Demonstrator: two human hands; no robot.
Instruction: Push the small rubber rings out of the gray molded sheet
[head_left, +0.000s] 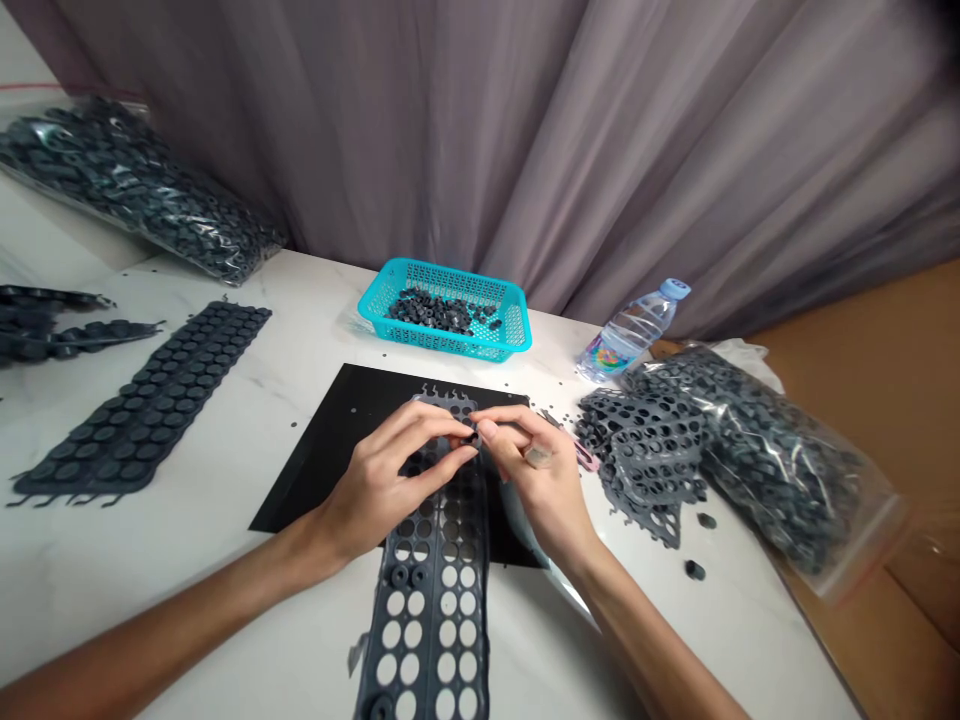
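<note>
A long dark grey rubber sheet [431,610] full of round holes lies across a black mat [341,430] and runs toward me. A few round rubber pieces still sit in it. My left hand [390,480] rests on the sheet's upper part with its fingers pinched together. My right hand [536,470] meets it from the right, fingertips pinched on the same spot of the sheet, and holds a small tool with a pink handle [581,455] against the palm. Both hands press on a small rubber piece I can barely make out.
A turquoise basket [517,335] behind the mat holds loose rubber rings. Emptied sheets [645,450] pile up at the right beside a clear bag of parts [780,470] and a water bottle [630,330]. Full sheets [150,400] and another bag [135,190] lie at the left.
</note>
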